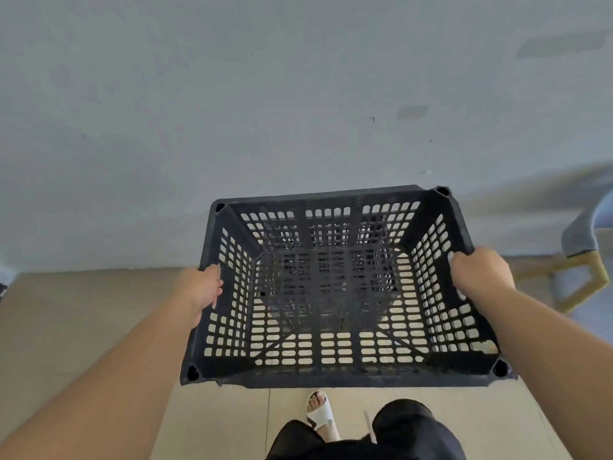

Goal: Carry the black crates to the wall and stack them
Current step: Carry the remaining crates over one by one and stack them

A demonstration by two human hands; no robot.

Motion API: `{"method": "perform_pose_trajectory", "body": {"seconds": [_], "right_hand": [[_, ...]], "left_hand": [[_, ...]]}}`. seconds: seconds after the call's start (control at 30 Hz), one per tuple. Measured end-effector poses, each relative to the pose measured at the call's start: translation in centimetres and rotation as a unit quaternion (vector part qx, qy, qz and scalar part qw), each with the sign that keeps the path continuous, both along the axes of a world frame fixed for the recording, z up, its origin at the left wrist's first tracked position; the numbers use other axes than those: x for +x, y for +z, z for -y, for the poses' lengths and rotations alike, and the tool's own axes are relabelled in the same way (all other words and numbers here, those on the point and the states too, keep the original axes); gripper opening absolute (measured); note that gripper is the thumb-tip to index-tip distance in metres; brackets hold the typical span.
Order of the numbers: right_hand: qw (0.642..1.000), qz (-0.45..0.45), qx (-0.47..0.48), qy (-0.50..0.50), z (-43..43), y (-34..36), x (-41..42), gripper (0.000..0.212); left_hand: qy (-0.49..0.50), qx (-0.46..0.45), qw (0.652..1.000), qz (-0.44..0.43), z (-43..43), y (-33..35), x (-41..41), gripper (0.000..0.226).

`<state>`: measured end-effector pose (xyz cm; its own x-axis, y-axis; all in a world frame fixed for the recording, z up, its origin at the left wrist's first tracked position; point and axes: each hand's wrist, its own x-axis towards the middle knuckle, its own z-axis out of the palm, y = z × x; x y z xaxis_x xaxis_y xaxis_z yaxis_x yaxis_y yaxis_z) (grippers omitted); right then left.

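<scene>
I hold the empty black crate (pixel 331 376) level in the air, above the tiled floor (pixel 83 327) and facing the grey wall (pixel 265 94). Left hand (pixel 202 287) grips the left rim, fingers curled over it. Right hand (pixel 479 272) grips the right rim likewise.

A black crate (pixel 331 376) of slotted plastic, empty and open side up, is held aloft in the lower centre of the frame; rows of small rounded openings pierce its four walls and its base; a round socket sits at each corner of the rim; a pale scuff marks the near right corner; the left hand (pixel 202 287) grips its left rim, the right hand (pixel 477 273) its right rim; the grey-blue wall (pixel 232 94) fills the upper frame beyond its far edge.
</scene>
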<state>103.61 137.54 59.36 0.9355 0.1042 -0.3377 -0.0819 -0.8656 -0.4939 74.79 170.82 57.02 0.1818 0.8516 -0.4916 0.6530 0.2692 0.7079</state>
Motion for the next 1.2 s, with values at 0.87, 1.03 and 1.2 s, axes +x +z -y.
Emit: {"method": "perform_pose_trajectory", "body": {"seconds": [0.87, 1.03, 1.2], "right_hand": [[0.998, -0.047, -0.049, -0.005, -16.2, -8.9, 18.5, 0.039], [0.996, -0.059, -0.058, -0.021, -18.4, -10.5, 19.5, 0.037], [0.995, -0.062, -0.069, -0.027, -19.9, -11.5, 20.6, 0.040]], "left_hand": [[0.004, -0.063, 0.996, -0.056, -14.8, -8.6, 17.9, 0.052], [0.009, -0.076, 0.994, -0.076, -17.3, -10.6, 19.9, 0.051], [0.005, -0.083, 0.990, -0.116, -19.6, -12.7, 21.5, 0.045]]}}
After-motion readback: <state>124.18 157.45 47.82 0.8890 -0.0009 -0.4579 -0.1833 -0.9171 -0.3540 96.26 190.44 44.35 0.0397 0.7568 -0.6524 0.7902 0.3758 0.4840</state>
